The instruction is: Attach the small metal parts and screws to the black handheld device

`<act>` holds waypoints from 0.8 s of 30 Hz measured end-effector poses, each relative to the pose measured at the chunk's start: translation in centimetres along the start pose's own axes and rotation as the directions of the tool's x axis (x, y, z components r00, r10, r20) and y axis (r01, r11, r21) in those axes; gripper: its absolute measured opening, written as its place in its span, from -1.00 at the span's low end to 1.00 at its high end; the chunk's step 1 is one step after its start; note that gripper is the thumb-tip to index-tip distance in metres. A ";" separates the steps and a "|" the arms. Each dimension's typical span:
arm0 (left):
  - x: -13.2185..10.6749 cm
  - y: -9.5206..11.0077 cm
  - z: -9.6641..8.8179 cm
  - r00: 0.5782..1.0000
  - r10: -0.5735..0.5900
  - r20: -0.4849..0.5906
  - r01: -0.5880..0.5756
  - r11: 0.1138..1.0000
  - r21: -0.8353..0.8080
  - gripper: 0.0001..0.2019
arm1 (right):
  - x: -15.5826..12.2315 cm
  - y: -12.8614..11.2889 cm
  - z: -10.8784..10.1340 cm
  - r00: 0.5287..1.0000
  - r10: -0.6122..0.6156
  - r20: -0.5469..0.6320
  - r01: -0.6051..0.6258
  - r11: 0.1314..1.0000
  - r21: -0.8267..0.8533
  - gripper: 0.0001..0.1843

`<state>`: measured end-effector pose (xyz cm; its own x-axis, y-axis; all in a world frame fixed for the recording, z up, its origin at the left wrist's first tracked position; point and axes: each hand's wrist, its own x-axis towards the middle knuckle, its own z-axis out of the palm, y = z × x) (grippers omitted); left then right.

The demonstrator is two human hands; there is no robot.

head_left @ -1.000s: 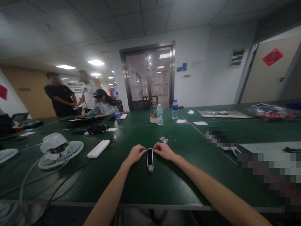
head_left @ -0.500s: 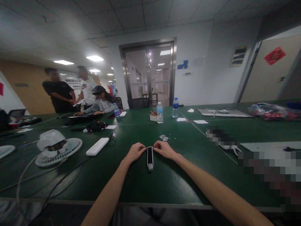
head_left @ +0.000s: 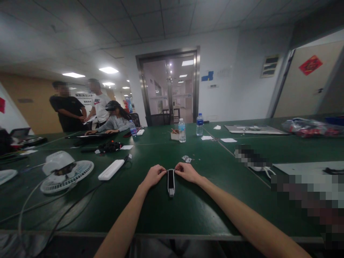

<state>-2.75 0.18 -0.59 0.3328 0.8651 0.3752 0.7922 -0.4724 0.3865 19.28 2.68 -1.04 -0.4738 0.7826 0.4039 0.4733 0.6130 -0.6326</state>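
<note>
A slim black and white device (head_left: pixel 171 182) lies lengthwise on the green table (head_left: pixel 188 208) straight in front of me. My left hand (head_left: pixel 154 175) rests at its far left corner with the fingers curled and pinched against it. My right hand (head_left: pixel 187 171) mirrors this at the far right corner, fingers closed on the device's top end. Two small metal parts (head_left: pixel 186 158) lie just beyond my hands.
To the left are a dismantled white fan (head_left: pixel 64 171), a white power strip (head_left: pixel 111 169) and trailing cables. Two water bottles (head_left: pixel 182 130) and a small box stand farther back. A seated person (head_left: pixel 115 121) and two standing people are at the far left.
Both hands stay pinched at the top end of the device. The view has shifted slightly; nothing on the table has moved.
</note>
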 end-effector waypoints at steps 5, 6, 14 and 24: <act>0.0 0.2 -0.1 1.000 -0.013 0.000 0.013 1.000 -0.003 -0.75 | 0.1 0.1 0.2 1.000 -0.009 -0.005 0.009 1.000 0.000 -0.85; 0.0 0.3 -0.2 1.000 -0.010 0.001 0.010 1.000 -0.003 -0.75 | 0.1 0.3 0.3 1.000 -0.010 -0.004 0.010 1.000 0.003 -0.86; -0.1 0.4 -0.2 1.000 -0.011 0.008 0.011 1.000 -0.002 -0.76 | 0.3 0.7 0.6 1.000 -0.024 0.000 0.024 1.000 -0.001 -0.85; -0.1 0.1 -0.1 1.000 -0.018 0.008 0.018 1.000 0.007 -0.76 | 0.3 0.7 0.5 0.999 -0.047 0.000 0.047 0.999 -0.015 -0.87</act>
<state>-2.70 0.03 -0.51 0.3225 0.8751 0.3610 0.8016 -0.4553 0.3876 19.10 3.22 -1.68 -0.4954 0.7530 0.4332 0.4619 0.6506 -0.6028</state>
